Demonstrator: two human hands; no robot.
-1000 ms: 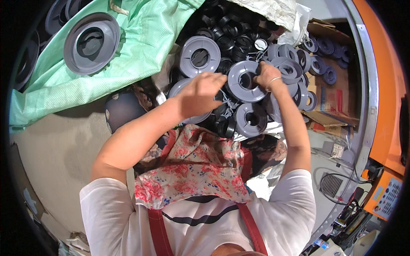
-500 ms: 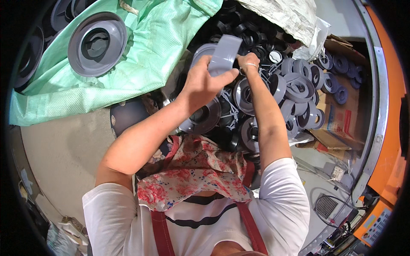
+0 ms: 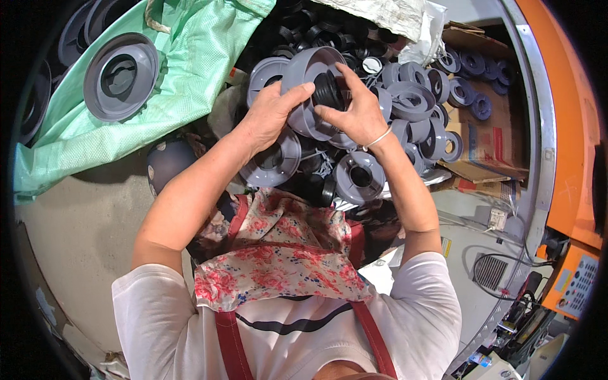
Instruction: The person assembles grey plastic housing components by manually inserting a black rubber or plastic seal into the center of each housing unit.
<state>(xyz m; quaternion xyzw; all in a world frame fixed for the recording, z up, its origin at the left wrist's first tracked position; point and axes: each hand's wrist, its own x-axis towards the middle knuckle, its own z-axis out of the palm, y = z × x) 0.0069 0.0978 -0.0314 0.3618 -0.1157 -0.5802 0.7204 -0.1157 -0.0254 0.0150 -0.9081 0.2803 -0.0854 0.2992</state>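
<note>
My left hand is closed on the rim of a grey round plastic flange, its thumb over the edge. The flange is held up on its side above a pile of like parts. From the right, my right hand grips a black ribbed ring between thumb and fingers, at the open face of the flange. How far the ring sits inside the flange is hard to make out. Just below my hands lie more grey flanges with dark centres.
A pale green woven sack on the left carries a grey flange with a black centre. Several black rings lie heaped at the back. To the right stands a cardboard box with grey rings, beside an orange machine frame.
My right hand has come back from the heap with a black ring and met the flange. My left hand has turned the flange and brought it slightly nearer; the view has shifted.
</note>
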